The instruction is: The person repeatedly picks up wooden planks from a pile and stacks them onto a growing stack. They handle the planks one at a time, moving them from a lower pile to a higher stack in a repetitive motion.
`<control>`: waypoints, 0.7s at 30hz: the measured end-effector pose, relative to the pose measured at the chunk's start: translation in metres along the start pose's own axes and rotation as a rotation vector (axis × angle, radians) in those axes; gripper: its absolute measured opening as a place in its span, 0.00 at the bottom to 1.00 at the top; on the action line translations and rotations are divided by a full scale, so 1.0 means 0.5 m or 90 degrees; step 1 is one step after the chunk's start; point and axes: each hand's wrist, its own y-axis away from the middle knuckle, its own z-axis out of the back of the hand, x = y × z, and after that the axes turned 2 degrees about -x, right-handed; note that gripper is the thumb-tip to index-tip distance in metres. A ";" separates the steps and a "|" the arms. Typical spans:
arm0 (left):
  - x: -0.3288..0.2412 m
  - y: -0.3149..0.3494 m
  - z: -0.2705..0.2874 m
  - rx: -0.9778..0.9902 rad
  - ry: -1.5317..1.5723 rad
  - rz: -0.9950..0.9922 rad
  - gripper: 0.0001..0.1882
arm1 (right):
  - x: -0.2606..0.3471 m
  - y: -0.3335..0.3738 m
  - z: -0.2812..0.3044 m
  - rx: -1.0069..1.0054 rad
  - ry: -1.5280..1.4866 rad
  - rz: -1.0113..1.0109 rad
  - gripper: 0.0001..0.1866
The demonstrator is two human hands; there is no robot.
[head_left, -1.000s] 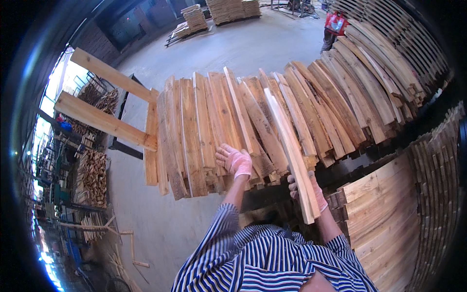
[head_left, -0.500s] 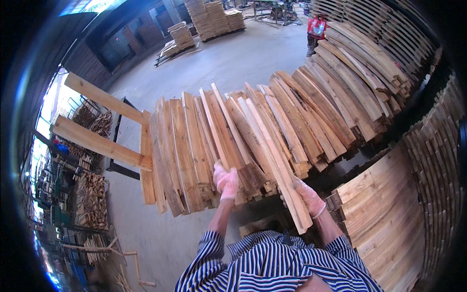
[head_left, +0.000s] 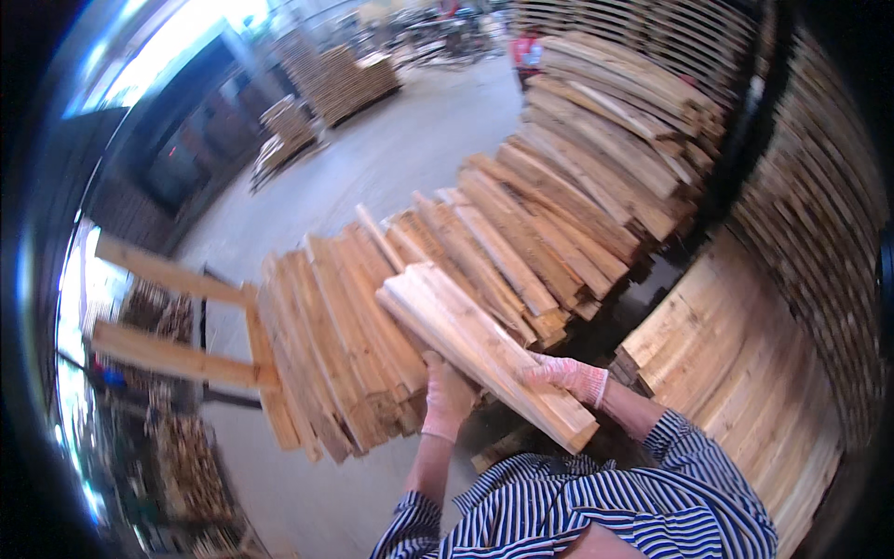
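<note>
Both my hands wear pale pink knit gloves. Several light, narrow wooden boards [head_left: 480,345], gathered side by side, lie at a slant in front of me, tilted over the row of stacked planks. On the near right end of this bundle, my right hand [head_left: 563,376] is closed with its fingers over the top. At the bundle's left lower edge, my left hand [head_left: 448,399] is closed on the boards, its fingers partly hidden beneath them. Under and behind stretches the long row of rough planks [head_left: 349,321].
Two planks [head_left: 182,356] jut out to the left of the row. At right lies a stack of wide boards [head_left: 736,345], with a tall slatted stack [head_left: 819,224] beyond it. Farther off stand timber piles [head_left: 349,84] and a person in red [head_left: 526,54].
My right hand's single board has become a bundle of several, swung leftward across the row. My left hand has come onto the bundle's edge. The whole view has turned and shifted.
</note>
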 end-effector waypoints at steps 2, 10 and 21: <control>-0.029 -0.030 -0.143 -0.011 0.128 -0.025 0.49 | 0.026 0.072 -0.012 -0.043 0.104 0.034 0.51; 0.037 -0.022 -0.550 0.337 0.096 -0.085 0.52 | 0.194 0.435 -0.064 -0.482 0.814 0.203 0.65; 0.388 0.001 -0.961 0.819 -0.242 -0.187 0.40 | 0.126 0.757 0.059 -0.916 0.539 0.575 0.68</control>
